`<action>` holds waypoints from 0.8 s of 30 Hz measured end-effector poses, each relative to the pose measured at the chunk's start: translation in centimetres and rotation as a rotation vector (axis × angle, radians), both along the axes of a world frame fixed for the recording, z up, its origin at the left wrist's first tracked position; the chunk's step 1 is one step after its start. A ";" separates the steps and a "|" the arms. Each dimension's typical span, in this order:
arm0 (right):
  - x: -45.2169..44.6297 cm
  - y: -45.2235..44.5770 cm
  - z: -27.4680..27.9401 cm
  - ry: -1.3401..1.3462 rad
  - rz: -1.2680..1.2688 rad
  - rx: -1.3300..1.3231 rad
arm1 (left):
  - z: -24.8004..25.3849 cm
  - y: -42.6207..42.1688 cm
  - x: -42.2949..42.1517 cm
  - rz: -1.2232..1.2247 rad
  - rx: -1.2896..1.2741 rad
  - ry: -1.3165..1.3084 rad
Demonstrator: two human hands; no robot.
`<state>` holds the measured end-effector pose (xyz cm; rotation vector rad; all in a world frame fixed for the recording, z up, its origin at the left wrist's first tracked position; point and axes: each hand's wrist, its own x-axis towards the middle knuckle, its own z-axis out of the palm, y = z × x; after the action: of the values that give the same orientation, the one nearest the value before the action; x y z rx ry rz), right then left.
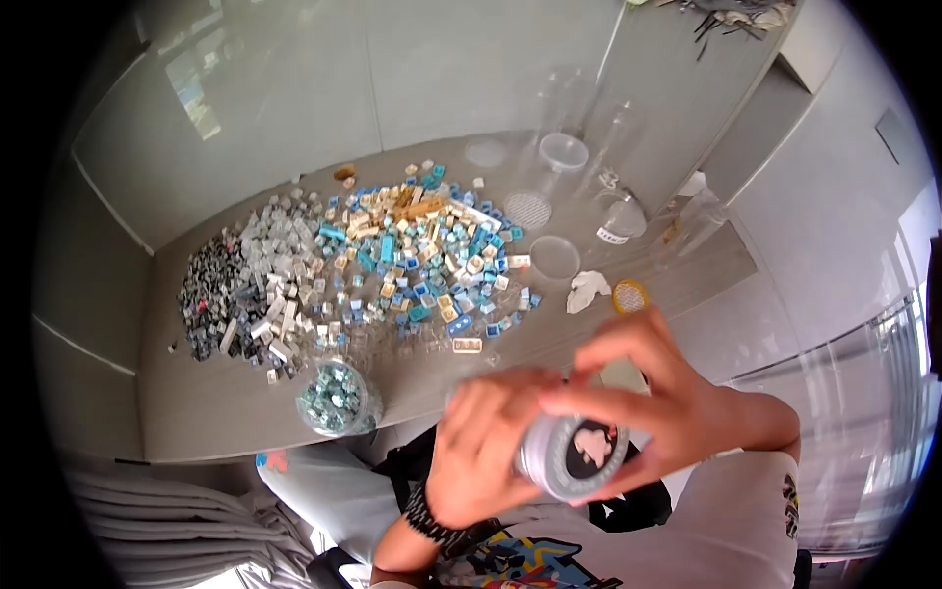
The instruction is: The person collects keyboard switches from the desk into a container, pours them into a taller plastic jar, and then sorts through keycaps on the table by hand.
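Observation:
Both hands are over my lap, in front of the table's near edge. My left hand [481,447], with a black beaded bracelet at the wrist, is wrapped round the side of a clear round jar [575,457]. The jar lies tilted, its round end with a pink figure on a dark label facing me. My right hand [648,402] grips the jar from the other side, its thumb and fingers around the labelled end. Part of the jar is hidden behind my fingers. A clear tub of teal pieces [335,398] stands left of my hands.
Loose keycaps [422,255] in blue, white, grey and black spread over the grey table [216,417]. Clear containers [563,153] stand at the back right. A round clear lid [554,257], crumpled white tissue [587,292] and a yellow-rimmed lid [630,295] lie nearer.

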<state>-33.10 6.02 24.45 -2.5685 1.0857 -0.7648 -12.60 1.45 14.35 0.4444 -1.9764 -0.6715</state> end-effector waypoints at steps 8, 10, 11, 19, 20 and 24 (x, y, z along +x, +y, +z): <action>0.1 2.8 -5.3 0.210 0.260 -0.044 | -3.4 1.0 3.4 -0.787 0.620 -0.235; 0.3 3.3 -6.7 0.217 0.242 -0.126 | -4.9 0.8 3.4 -0.839 0.766 -0.226; 0.3 3.4 -7.1 0.328 0.234 -0.253 | -5.5 0.7 3.4 -0.849 0.844 -0.234; -0.5 2.5 -8.7 0.440 0.271 -0.590 | -10.1 0.7 3.8 -1.118 1.214 -0.056; -0.6 2.4 -8.6 0.447 0.272 -0.605 | -10.2 0.9 3.9 -1.142 1.316 -0.017; -2.0 2.2 -8.2 0.301 0.115 -0.661 | -10.6 1.5 4.3 -1.456 1.822 0.174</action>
<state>-35.10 8.18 16.24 -3.3589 0.8440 -0.8319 -8.26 2.93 3.80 -0.2141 -0.6173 -3.1642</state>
